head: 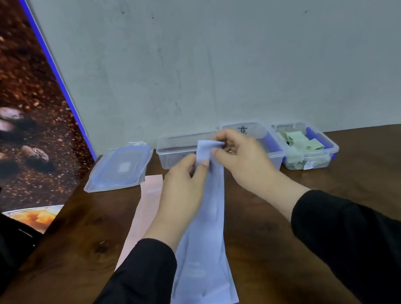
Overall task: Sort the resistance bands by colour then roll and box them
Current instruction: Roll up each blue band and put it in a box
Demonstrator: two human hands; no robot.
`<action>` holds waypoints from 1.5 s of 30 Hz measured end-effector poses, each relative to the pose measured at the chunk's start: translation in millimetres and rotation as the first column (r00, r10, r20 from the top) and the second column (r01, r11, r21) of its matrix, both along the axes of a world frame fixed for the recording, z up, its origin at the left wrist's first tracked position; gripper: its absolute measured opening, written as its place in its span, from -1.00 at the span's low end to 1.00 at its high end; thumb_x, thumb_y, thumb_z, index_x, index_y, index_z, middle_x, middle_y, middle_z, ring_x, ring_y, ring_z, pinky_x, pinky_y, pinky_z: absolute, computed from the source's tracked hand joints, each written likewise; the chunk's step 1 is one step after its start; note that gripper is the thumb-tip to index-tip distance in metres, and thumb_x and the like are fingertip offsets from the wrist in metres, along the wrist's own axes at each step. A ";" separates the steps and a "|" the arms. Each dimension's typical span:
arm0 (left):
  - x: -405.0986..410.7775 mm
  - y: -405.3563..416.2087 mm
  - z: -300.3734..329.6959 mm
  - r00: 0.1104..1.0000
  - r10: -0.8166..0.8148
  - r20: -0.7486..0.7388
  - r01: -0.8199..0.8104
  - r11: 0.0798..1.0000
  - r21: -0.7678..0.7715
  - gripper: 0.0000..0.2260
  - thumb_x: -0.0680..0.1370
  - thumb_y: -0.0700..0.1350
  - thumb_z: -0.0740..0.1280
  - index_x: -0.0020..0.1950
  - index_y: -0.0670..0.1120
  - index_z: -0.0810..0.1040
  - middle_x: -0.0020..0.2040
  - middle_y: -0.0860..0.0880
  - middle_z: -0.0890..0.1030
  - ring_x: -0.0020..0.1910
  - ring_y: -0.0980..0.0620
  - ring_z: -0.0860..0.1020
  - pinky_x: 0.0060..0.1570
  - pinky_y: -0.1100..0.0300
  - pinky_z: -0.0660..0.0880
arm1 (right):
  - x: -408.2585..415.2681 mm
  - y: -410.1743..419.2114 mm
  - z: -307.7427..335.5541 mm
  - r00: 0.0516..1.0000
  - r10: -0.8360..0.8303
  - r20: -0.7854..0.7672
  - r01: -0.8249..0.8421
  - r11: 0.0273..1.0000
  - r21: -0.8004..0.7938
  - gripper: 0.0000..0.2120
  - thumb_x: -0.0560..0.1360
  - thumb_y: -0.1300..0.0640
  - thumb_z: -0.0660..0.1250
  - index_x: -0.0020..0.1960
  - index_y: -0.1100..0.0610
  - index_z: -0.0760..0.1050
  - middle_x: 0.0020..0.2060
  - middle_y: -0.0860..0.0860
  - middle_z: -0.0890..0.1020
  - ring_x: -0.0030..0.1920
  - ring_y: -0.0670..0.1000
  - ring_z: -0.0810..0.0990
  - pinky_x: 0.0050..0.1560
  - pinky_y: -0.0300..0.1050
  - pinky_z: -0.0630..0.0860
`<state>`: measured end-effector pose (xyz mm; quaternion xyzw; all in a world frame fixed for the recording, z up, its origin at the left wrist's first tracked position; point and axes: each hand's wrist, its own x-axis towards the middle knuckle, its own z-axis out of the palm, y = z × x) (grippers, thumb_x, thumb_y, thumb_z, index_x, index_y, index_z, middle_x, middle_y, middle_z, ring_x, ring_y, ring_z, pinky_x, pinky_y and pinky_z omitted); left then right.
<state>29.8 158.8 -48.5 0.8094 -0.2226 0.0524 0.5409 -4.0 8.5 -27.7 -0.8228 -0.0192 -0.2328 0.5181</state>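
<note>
1. The blue band (pixel 206 240) lies lengthwise on the wooden table (pixel 329 211), its far end lifted and folded over between both hands; its near end trails flat back towards the person.
2. The left hand (pixel 181 187) pinches the band just below the fold, thumb and fingertips closed on the material. The right hand (pixel 241 156) has its fingers curled narrow around the top flap, holding the folded end.
3. Judged from this, the step in hand is starting the roll. It would go best if the first turn is kept tight and its edges square with the strip's long sides, so that later turns do not spiral off to one side.
4. Both hands should advance evenly, with the flat tail left on the table for tension.
5. Just left of the left fingers lies a pink band (pixel 148 209), flat and not yet rolled.
6. Beyond the fingertips stand three clear tubs: an empty box (pixel 174 152), a middle box (pixel 266 140) behind the right hand, and a right-hand box (pixel 306 148) holding green rolls. A lid (pixel 120 170) rests further left.
</note>
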 end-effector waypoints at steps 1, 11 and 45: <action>-7.5 -5.5 10.1 1.000 -0.016 0.012 0.017 0.999 -0.033 -0.73 0.65 -0.03 0.26 -0.18 -0.15 0.48 -0.43 0.09 0.40 -0.40 0.16 0.34 -0.41 0.35 0.27 | -11.2 -2.3 4.4 1.000 0.012 0.015 -0.014 0.993 0.118 -0.84 0.59 0.24 0.36 0.01 -0.03 0.54 -0.11 0.05 0.68 -0.17 -0.09 0.60 -0.15 -0.22 0.50; -81.0 -51.6 89.2 0.992 -0.130 0.012 0.128 0.951 -0.282 -0.65 0.61 -0.08 0.31 -0.28 -0.15 0.26 -0.26 -0.10 0.18 -0.26 -0.04 0.16 -0.25 0.12 0.13 | -100.1 -28.5 -5.8 0.968 0.206 -0.146 -0.118 0.881 0.459 -0.79 0.62 0.15 0.37 0.23 0.15 0.60 0.11 0.08 0.72 0.16 0.12 0.69 0.35 0.31 0.48; -98.5 -92.2 -86.3 0.967 -0.237 0.099 0.150 0.834 0.530 -0.62 0.71 -0.14 0.13 0.55 0.00 0.33 0.51 -0.02 0.39 0.48 0.01 0.35 0.46 0.12 0.27 | -169.9 -91.3 -113.6 0.925 -0.281 -0.258 0.154 0.894 -0.422 -0.73 0.62 -0.07 0.29 0.28 -0.08 0.60 0.17 -0.27 0.62 0.17 -0.22 0.56 0.11 -0.46 0.41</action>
